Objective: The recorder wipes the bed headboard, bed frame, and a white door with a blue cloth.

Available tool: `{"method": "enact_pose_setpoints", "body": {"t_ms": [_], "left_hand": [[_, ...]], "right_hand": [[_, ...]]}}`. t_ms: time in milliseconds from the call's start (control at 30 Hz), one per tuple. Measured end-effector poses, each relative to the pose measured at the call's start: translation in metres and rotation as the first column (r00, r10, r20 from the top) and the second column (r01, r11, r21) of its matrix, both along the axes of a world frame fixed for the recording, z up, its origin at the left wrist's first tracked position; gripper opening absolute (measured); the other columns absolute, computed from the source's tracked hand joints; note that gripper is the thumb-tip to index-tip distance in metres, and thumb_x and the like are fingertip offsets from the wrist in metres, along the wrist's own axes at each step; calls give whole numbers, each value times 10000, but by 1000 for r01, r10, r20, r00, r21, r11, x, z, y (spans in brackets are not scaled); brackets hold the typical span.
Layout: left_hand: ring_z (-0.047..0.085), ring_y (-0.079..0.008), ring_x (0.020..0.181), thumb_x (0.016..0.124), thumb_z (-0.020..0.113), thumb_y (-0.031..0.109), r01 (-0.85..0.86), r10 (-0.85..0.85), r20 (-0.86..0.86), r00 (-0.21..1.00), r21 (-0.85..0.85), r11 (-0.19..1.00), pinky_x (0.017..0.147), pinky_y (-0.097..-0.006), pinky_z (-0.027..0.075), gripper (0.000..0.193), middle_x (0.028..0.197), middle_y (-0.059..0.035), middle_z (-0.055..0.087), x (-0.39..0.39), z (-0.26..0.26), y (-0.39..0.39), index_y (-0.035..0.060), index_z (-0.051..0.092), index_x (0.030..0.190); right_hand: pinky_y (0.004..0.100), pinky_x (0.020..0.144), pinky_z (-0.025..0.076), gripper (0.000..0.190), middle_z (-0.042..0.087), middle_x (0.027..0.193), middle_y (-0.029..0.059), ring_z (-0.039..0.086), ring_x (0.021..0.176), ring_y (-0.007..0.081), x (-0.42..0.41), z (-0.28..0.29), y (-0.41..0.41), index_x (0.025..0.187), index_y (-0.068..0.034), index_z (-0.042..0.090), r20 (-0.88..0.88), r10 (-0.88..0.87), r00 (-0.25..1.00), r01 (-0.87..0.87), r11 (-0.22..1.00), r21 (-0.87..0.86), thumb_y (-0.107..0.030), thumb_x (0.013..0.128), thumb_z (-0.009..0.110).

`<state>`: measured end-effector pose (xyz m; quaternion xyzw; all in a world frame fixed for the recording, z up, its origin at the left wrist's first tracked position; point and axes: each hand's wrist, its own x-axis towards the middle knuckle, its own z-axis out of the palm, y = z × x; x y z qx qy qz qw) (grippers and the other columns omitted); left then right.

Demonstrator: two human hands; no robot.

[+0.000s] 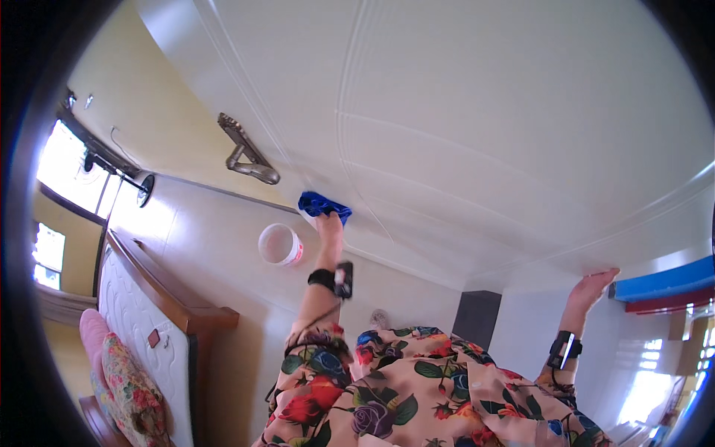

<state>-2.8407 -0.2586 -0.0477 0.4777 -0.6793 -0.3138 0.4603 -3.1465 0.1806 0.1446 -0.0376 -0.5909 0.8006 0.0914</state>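
Observation:
A large white panelled door (475, 112) fills the upper view, with a bronze-coloured lever handle (251, 165) on its left side. Pressed to the door below that handle is a crumpled blue cloth (318, 204). My left hand (330, 224) grips this cloth, its fingers partly hidden by the folds. Over at the right, my right hand (591, 289) is at the door's other edge and touches it; its fingers are partly hidden there. Each forearm wears a black strap with a small device.
A white plastic bucket (279, 245) stands on the floor (223, 223), left of my left arm. Further left is a wooden bed frame (184, 302) with a white mattress (134, 296). A dark rectangle (476, 319) lies on the floor. At right are blue (665, 282) and red edges.

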Motion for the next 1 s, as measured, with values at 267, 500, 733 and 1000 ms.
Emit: {"method": "enact_pose_setpoints", "body": {"t_ms": [267, 500, 733, 1000], "left_hand": [[515, -393, 716, 563, 682, 48, 748, -720, 234, 653, -46, 663, 610, -455, 396, 263, 722, -180, 540, -64, -47, 112, 31, 511, 762], [576, -228, 819, 846, 464, 98, 690, 27, -690, 723, 723, 11, 737, -501, 477, 119, 895, -79, 587, -112, 55, 172, 50, 566, 884], [533, -164, 757, 845, 499, 182, 334, 93, -489, 867, 711, 619, 601, -357, 417, 133, 878, -56, 536, -56, 66, 67, 50, 515, 833], [528, -166, 764, 831, 458, 126, 637, 5, -687, 727, 677, 369, 645, -358, 461, 56, 800, -24, 533, -119, -17, 169, 115, 508, 810]], "right_hand": [[323, 945, 296, 583, 469, 1216, 39, 419, 1105, 169, -5, -12, 10, 1246, -60, 401, 9, 4, 1000, -4, 1000, 11, -528, 908, 317], [306, 892, 327, 465, 514, 1076, 40, 449, 1014, 156, -2, -13, 12, 1115, -63, 471, 29, 43, 999, -42, 998, -50, -465, 923, 338], [284, 849, 332, 403, 509, 1019, 25, 447, 946, 124, -12, -34, 15, 1071, -70, 483, -28, 116, 993, -116, 993, -20, -426, 927, 359], [280, 870, 334, 442, 488, 1053, 21, 431, 971, 123, 8, -20, -7, 1148, -55, 446, -118, 195, 974, -196, 981, 8, -427, 926, 359]]}}
